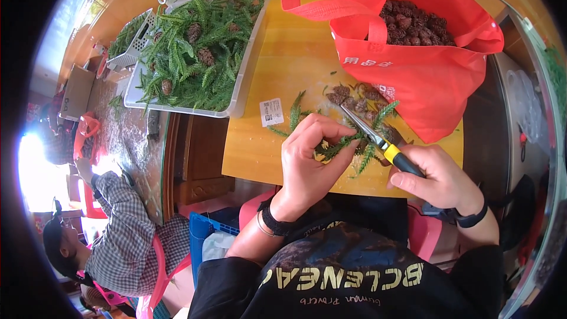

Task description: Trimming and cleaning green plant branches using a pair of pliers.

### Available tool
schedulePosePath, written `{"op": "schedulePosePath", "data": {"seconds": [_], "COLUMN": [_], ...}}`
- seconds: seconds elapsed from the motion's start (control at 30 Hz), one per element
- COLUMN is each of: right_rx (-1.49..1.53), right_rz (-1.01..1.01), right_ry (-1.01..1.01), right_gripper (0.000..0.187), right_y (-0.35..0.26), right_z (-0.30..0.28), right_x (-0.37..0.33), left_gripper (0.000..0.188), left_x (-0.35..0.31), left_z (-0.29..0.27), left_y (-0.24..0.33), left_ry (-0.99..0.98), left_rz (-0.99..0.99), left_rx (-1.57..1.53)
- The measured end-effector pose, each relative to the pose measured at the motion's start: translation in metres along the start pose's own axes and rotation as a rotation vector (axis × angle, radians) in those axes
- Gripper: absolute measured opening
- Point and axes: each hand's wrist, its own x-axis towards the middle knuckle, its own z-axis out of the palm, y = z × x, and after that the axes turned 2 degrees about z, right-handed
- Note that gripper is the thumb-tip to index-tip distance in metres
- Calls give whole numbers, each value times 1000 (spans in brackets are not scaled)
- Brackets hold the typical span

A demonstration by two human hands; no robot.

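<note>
My left hand (pixel 313 156) pinches a green artificial pine sprig (pixel 371 152) over the near part of the yellow tabletop. Wrapped around the yellow-and-black handles of a pair of long-nose pliers (pixel 397 155) is my right hand (pixel 437 178). The pliers' metal jaws point up and left, crossing just beside the sprig; whether they grip anything is too small to tell. Several brown pine cones (pixel 361 105) lie just beyond the pliers' tip, with loose green needles among them. Part of the sprig is hidden behind my left fingers.
A red fabric bag (pixel 413 77) full of pine cones stands at the far right. At the far left, a white plastic bin (pixel 241 91) overflows with green sprigs and some cones. A printed white label (pixel 271 112) lies on the table (pixel 248 153). Another person (pixel 127 230) sits at left.
</note>
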Motion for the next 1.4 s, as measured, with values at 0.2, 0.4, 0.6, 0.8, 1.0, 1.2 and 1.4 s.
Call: {"op": "schedulePosePath", "data": {"seconds": [0.2, 0.4, 0.6, 0.8, 1.0, 1.2, 1.4], "right_rx": [-120, -148, -179, -99, -119, -118, 229], "right_rz": [46, -44, -90, -70, -16, -27, 196], "right_ry": [-61, -76, -11, 74, 115, 194, 22], "right_gripper": [22, 25, 24, 20, 19, 20, 17], "right_y": [-10, 3, 11, 28, 41, 54, 45], "right_z": [-8, -7, 5, 23, 37, 44, 38], "right_x": [8, 16, 25, 30, 36, 34, 37], "left_gripper": [16, 13, 13, 12, 11, 11, 10], "left_x": [0, 1, -2, -7, -11, -15, -7], "left_z": [5, 1, -4, -5, -2, 4, -1], "left_y": [-3, -5, -14, -25, -45, -57, -52], "left_ry": [46, -6, 7, -57, -81, -126, -85], "left_rz": [-141, -185, -322, -468, -572, -559, -549], "left_rx": [-28, -41, -125, -140, -181, -146, -175]}}
